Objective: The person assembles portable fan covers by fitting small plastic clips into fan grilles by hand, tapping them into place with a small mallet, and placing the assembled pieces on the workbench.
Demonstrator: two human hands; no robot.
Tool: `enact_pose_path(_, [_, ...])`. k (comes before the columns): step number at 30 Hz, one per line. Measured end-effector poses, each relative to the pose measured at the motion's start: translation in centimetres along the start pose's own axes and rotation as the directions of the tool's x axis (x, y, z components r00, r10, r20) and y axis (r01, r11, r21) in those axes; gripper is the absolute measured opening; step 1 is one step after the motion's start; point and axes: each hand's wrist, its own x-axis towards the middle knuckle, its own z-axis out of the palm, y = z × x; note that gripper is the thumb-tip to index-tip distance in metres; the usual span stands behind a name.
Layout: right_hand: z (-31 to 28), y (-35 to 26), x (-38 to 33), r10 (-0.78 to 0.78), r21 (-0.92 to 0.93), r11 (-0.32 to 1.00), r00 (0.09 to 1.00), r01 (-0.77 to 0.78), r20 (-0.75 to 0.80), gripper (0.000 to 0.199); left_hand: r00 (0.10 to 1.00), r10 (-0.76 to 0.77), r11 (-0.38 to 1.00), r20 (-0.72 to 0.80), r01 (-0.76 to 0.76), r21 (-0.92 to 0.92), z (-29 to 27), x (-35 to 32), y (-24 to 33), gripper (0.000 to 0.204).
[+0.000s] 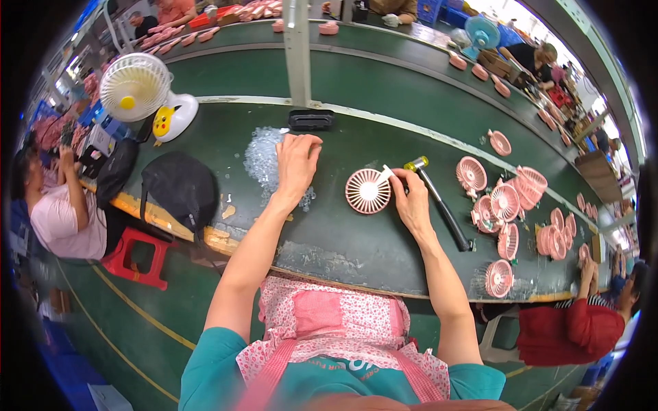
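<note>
My right hand (411, 198) is closed at the right edge of a pink round fan head (368, 191) with white slats and a white centre. Its fingertips grip the fan head beside a short white strip (386, 173) that sticks out at the upper right. My left hand (298, 161) is raised at the right side of a pile of small clear plastic parts (262, 157). Its fingers are bent together, and what they hold, if anything, is hidden. Just right of my right hand lies a hammer (442, 205) with a yellow head and a black handle.
Several pink fan heads (505, 202) are on the right side of the bench. A black tray (311, 120) lies beyond my left hand. A white desk fan (135, 85) and a black bag (179, 192) stand at left. Other people sit at both ends; a conveyor (384, 48) runs behind.
</note>
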Motion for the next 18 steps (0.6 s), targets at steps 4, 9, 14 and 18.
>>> enact_pose_path(4, [0.3, -2.7, -0.3, 0.063, 0.181, 0.982, 0.998, -0.061, -0.006, 0.019, 0.824, -0.302, 0.468, 0.480, 0.567, -0.678, 0.9, -0.7, 2.2, 0.016])
enact_pose_path(9, [0.6, -4.0, -0.8, 0.036, 0.286, 0.958, 0.999, -0.032, -0.010, 0.017, 0.639, -0.174, -0.108, 0.749, 0.744, -0.659, 1.8, -1.8, 3.6, 0.021])
enact_pose_path(14, [0.7, -4.0, -1.1, 0.005, 0.247, 0.969, 1.000, -0.005, 0.000, 0.016, 0.618, -0.159, -0.154, 0.769, 0.754, -0.638, 1.9, -2.1, 4.6, 0.026])
enact_pose_path(18, [0.9, -3.7, -1.2, -0.040, 0.221, 0.974, 0.999, 0.039, -0.003, 0.017, 0.621, -0.175, -0.104, 0.764, 0.760, -0.641, 1.9, -2.3, 4.7, 0.025])
